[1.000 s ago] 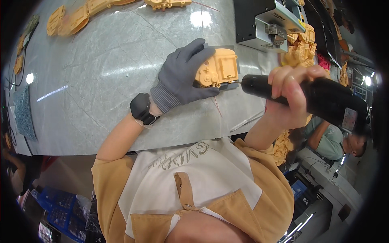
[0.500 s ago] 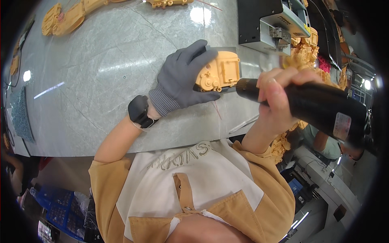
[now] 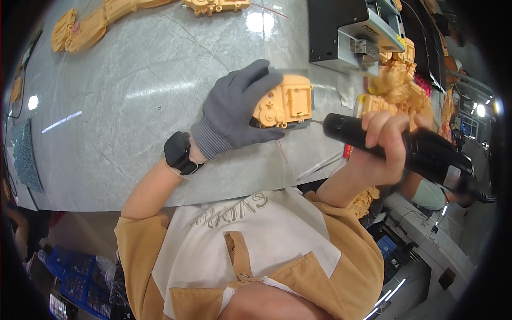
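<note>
My left hand, in a grey glove, wraps round the left side of a yellow-orange plastic housing. Round bosses and a framed rectangular recess show on the housing's upper face. Beneath it, a dark flat piece peeks out along the right and lower edges. My bare right hand grips a black electric screwdriver with a cable at its back end. Its thin bit points left, close to the housing's lower right corner; whether the tip touches cannot be made out.
A black and metal box-shaped device stands beyond the screwdriver. Behind it, a heap of yellow-orange plastic parts covers the right side. More such parts line the far left edge. A blue textured mat lies at left; a person's arm shows at lower right.
The screwdriver in my right hand has shifted right and slightly toward me, and its thin bit now shows. My left hand stays on the housing; the whole view has shifted a little.
</note>
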A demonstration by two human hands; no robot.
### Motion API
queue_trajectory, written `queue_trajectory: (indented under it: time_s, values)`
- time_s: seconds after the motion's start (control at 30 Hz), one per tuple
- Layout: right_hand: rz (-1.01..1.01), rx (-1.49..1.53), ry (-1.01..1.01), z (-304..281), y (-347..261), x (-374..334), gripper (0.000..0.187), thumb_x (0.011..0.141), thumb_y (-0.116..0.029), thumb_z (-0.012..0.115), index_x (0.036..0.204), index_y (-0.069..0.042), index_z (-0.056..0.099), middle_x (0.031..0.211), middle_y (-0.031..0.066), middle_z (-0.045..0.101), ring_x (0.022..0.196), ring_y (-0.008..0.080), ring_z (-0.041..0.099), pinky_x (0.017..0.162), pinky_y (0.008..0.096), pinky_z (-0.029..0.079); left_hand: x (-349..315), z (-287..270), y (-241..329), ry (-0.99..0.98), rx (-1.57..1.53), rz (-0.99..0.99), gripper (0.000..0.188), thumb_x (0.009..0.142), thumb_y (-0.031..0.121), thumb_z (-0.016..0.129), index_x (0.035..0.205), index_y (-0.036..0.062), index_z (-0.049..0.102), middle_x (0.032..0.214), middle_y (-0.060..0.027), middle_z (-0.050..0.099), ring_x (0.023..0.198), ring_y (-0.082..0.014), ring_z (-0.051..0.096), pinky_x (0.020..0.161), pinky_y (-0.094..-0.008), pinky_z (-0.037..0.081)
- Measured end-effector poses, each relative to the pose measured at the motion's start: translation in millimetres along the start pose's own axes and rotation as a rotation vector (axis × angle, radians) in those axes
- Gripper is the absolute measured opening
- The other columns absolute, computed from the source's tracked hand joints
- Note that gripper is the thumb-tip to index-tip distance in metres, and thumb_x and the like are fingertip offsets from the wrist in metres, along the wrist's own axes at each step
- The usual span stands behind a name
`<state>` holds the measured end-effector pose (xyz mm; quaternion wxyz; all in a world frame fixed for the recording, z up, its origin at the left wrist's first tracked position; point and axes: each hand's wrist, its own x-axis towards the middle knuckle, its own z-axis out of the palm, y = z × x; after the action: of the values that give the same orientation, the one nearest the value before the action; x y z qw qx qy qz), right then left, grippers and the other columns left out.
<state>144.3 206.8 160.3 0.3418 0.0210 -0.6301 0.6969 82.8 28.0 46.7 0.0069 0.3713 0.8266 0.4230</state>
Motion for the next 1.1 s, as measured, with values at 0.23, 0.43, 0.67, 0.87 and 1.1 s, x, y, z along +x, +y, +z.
queue_trajectory:
  time_s: [0.23, 0.43, 0.67, 0.87, 1.1]
  values:
    - [-0.014, 0.097, -0.137, 0.3, 0.2, 2.9, 0.048, 0.072, 0.001, 0.048, 0.118, 0.0, 0.033, 0.059, 0.006, 0.042, 0.046, 0.016, 0.042, 0.051, 0.0345, 0.042, 1.2, 0.0, -0.6, 0.005, 0.025, -0.009, 0.089, 0.056, 0.048, 0.08, 0.13, 0.0156, 0.043, 0.129, -0.0147, 0.042, 0.11, -0.031, 0.05, 0.093, -0.0411, 0.041]
    - [-0.001, 0.001, -0.153, 1.3, 7.6, -2.1, 0.047, 0.074, -0.001, 0.049, 0.117, 0.001, 0.032, 0.057, 0.0063, 0.043, 0.045, 0.0158, 0.042, 0.05, 0.0337, 0.042, 0.8, 0.2, -0.7, -0.012, 0.013, -0.018, 0.089, 0.056, 0.048, 0.08, 0.13, 0.0161, 0.043, 0.13, -0.0145, 0.041, 0.111, -0.0306, 0.049, 0.094, -0.0409, 0.041]
    - [-0.01, 0.046, -0.11, 6.0, 10.7, -8.5, 0.049, 0.072, 0.001, 0.051, 0.118, -0.003, 0.035, 0.058, 0.0054, 0.044, 0.044, 0.0167, 0.043, 0.049, 0.0345, 0.042, -0.1, -0.5, -0.9, 0.011, -0.006, 0.0, 0.089, 0.056, 0.048, 0.08, 0.13, 0.016, 0.043, 0.13, -0.0158, 0.042, 0.11, -0.0305, 0.05, 0.092, -0.0408, 0.041]
    - [-0.042, 0.085, -0.198, -3.5, 7.6, -7.2, 0.049, 0.073, 0.001, 0.049, 0.12, -0.004, 0.035, 0.061, 0.0067, 0.046, 0.045, 0.0167, 0.044, 0.05, 0.0354, 0.041, 0.4, -0.7, -3.3, 0.035, -0.023, 0.036, 0.089, 0.054, 0.046, 0.082, 0.129, 0.016, 0.043, 0.129, -0.0175, 0.042, 0.109, -0.0308, 0.05, 0.091, -0.0411, 0.041]
    - [0.042, 0.082, -0.227, -2.2, 10.3, -1.9, 0.046, 0.074, 0.003, 0.05, 0.117, -0.006, 0.034, 0.062, 0.007, 0.046, 0.046, 0.0178, 0.045, 0.052, 0.0355, 0.043, 1.8, -0.4, -5.2, 0.023, -0.029, 0.025, 0.087, 0.055, 0.045, 0.081, 0.129, 0.0156, 0.044, 0.129, -0.0181, 0.042, 0.108, -0.0308, 0.051, 0.09, -0.0408, 0.042]
